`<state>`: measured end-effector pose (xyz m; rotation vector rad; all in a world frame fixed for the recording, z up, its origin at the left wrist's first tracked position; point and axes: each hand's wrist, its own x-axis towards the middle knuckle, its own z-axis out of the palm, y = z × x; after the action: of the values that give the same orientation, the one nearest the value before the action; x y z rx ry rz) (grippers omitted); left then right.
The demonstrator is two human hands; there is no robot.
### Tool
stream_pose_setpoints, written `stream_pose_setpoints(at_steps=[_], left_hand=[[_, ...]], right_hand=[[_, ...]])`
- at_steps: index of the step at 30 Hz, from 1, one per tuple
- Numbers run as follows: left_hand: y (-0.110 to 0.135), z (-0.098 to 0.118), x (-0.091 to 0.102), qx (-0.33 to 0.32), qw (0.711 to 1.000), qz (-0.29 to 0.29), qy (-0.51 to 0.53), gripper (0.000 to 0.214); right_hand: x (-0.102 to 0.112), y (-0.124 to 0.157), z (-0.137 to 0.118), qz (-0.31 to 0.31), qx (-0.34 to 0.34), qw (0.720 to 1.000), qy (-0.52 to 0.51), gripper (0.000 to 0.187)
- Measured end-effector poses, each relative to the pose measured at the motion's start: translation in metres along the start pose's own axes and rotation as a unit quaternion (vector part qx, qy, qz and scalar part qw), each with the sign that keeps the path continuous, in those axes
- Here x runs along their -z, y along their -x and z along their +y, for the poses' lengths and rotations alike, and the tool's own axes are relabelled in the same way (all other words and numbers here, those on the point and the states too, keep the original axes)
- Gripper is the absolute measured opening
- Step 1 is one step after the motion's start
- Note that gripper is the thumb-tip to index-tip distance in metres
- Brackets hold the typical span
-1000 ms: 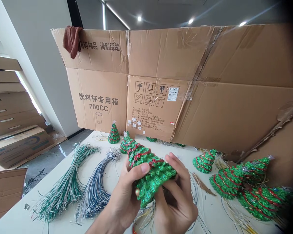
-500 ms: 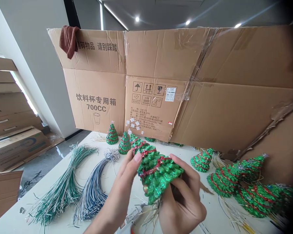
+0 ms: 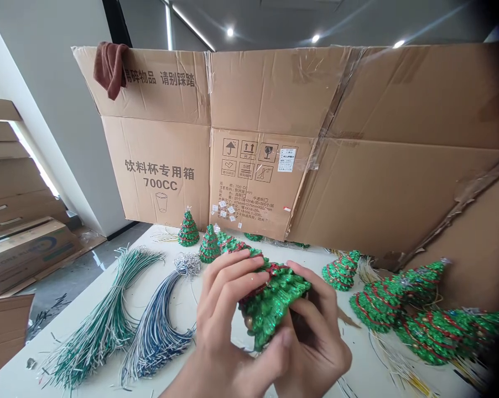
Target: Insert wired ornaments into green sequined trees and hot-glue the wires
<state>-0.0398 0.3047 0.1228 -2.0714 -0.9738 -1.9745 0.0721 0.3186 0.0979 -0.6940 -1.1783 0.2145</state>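
A glittery green miniature Christmas tree (image 3: 274, 301) with red garland is held tilted between both hands, its tip leaning up and left. My left hand (image 3: 228, 320) is wrapped over the side of the tree, fingers lying across the garland and thumb near the base. At the base, my right hand (image 3: 316, 326) grips the rim, some fingers tucked underneath. The underside of the tree is hidden by the hands. To the left lie a bundle of green and white wires (image 3: 104, 315) and a bundle of blue and white wires (image 3: 162, 320).
Two small trees, one farther left (image 3: 188, 229), stand at the back of the white table (image 3: 150, 235). More trees (image 3: 378, 304) with trailing wires lie at the right. A tall cardboard sheet (image 3: 249, 99) walls off the far side, with a brown cloth (image 3: 109, 69) over its edge.
My left hand has shifted from a thumb-side hold to laying its fingers over the tree's side, its thumb now at the base. The right hand keeps its grip. The view has shifted slightly.
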Motion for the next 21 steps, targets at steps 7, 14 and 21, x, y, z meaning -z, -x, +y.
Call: stream_pose_setpoints(at_steps=[7, 14, 21], left_hand=[[0.016, -0.004, -0.011, -0.012, 0.997, 0.078, 0.015, 0.045], [0.012, -0.002, -0.006, -0.01, 0.997, 0.077, -0.016, 0.037], [0.015, -0.004, -0.006, -0.022, 0.997, 0.069, -0.017, 0.038]], right_hand=[[-0.002, 0.008, -0.019, -0.055, -0.083, 0.994, -0.052, 0.017], [-0.008, 0.009, -0.029, -0.039, -0.149, 0.986, -0.062, 0.022], [-0.003, 0.011, -0.022, -0.074, -0.185, 0.973, -0.117, 0.023]])
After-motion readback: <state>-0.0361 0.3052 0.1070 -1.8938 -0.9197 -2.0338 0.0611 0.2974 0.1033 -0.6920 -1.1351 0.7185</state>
